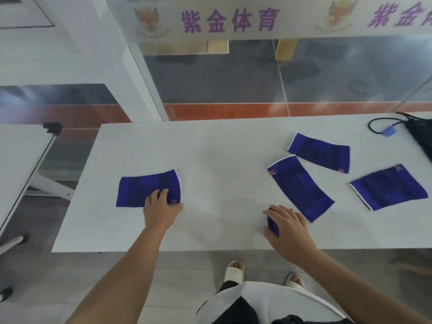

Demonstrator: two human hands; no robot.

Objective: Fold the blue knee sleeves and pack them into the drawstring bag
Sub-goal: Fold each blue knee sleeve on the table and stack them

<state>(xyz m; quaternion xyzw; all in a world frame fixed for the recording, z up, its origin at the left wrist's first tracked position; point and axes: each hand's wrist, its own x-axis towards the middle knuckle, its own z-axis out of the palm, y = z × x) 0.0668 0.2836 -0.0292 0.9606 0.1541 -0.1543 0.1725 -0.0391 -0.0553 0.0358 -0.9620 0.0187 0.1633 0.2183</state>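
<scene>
Several blue knee sleeves lie on the white table (222, 148). My left hand (160, 208) rests with bent fingers on the flat sleeve at the left (138, 190), the thumb beside its near right corner. My right hand (288, 226) grips a small folded sleeve (273, 224) near the front edge, fingers over it and thumb at its near side. Three flat sleeves lie to the right: a far one (320, 152), a middle one (301, 185) and a right one (389, 187). The black drawstring bag (419, 134) lies at the far right edge, its cord carrying a blue toggle (389, 131).
A second white table (21, 155) stands close on the left, with a gap between the two. A glass wall with purple lettering (230, 19) runs behind the table. My feet in white sandals (235, 271) are under the front edge.
</scene>
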